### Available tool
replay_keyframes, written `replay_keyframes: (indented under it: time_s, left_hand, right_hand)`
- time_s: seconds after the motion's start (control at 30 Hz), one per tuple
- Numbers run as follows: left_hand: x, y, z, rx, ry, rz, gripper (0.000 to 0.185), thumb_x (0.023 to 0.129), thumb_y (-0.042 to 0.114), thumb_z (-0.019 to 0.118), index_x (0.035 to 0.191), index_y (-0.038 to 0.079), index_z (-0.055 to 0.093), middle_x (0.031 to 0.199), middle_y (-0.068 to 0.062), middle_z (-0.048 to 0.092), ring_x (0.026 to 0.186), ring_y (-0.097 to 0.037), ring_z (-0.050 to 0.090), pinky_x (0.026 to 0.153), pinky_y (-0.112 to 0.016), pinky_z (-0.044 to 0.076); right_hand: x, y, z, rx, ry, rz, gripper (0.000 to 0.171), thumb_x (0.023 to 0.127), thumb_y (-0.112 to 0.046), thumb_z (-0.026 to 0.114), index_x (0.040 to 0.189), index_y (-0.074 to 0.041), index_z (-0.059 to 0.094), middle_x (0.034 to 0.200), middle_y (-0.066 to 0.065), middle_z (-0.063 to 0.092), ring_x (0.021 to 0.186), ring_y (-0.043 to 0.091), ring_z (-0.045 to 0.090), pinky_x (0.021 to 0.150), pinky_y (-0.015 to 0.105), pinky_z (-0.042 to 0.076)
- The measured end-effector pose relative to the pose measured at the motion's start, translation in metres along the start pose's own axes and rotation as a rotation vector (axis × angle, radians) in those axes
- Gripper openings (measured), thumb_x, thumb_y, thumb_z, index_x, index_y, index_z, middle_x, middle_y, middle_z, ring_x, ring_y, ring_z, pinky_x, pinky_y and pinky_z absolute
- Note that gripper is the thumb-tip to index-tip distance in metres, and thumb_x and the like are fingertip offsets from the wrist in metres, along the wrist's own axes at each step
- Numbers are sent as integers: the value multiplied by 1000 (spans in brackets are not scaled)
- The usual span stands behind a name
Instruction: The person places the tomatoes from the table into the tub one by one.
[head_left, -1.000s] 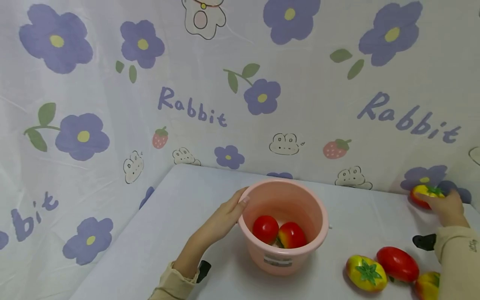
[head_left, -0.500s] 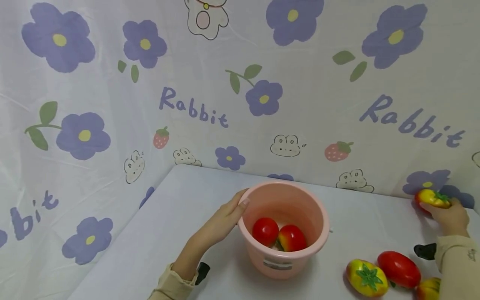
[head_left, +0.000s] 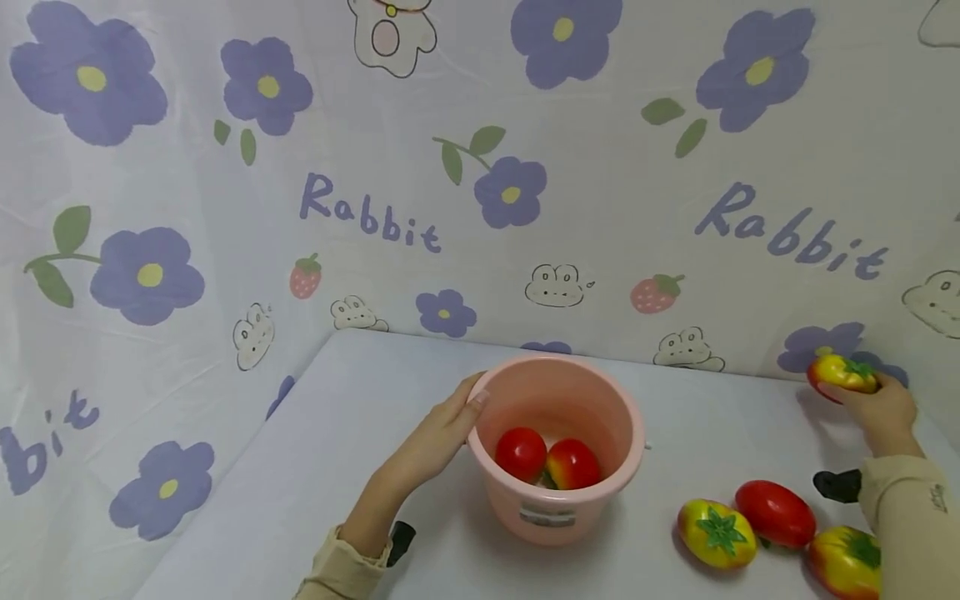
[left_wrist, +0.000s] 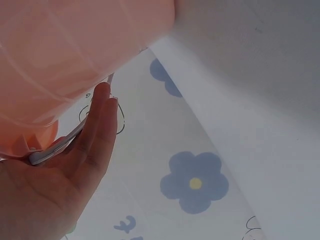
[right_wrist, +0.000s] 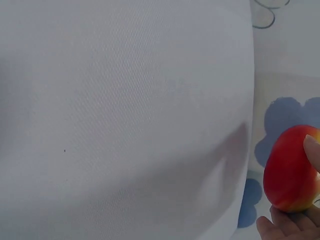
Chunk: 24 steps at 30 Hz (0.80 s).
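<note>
The right hand (head_left: pixel 885 412) is pinching a red-and-yellow fruit (head_left: pixel 834 372) near the back edge of the counter (head_left: pixel 375 392). The left hand (head_left: pixel 435 433) is gripping the rim of a pink bucket (head_left: pixel 558 392), where two reddish fruits (head_left: pixel 521 454) are resting. Three more fruits (head_left: pixel 776 514) are lying alongside.

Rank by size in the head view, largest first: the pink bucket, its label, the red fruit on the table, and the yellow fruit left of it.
1. Pink bucket
2. Red fruit and yellow fruit: too alike to rank
3. Label
</note>
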<state>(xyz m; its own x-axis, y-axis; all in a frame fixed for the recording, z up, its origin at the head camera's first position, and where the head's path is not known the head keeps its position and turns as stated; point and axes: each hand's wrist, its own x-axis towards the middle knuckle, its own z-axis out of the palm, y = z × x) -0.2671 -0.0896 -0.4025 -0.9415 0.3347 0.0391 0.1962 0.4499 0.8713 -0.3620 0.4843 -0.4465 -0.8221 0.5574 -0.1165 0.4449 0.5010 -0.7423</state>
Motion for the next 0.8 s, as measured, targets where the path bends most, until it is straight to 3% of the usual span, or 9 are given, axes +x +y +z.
replay_keyframes:
  time_s: [0.23, 0.47, 0.8]
  left_hand:
    - [0, 2, 1, -17, -4, 5, 53, 102, 54, 31, 151, 35, 28, 150, 3, 47, 134, -28, 50, 98, -57, 49]
    - [1, 3, 1, -15, -1, 16, 52, 104, 49, 31, 152, 30, 28, 150, 2, 47, 129, -28, 55, 96, -52, 53]
    - [2, 2, 3, -19, 4, 14, 50, 104, 48, 32, 151, 32, 29, 151, 0, 47, 132, -30, 52, 97, -54, 51]
  right_hand:
    - [-27, -15, -12, -15, -90, -118, 84, 98, -36, 52, 149, 14, 8, 151, 41, 14, 134, 57, 22, 114, 64, 23]
    - [-42, -27, -19, -3, -108, -224, 87, 98, -41, 50, 149, 13, 6, 151, 43, 14, 133, 59, 21, 112, 67, 23]
    - [-60, -44, -17, -1, -125, -239, 91, 96, -46, 53, 151, 10, 6, 152, 40, 16, 134, 57, 23, 110, 67, 28]
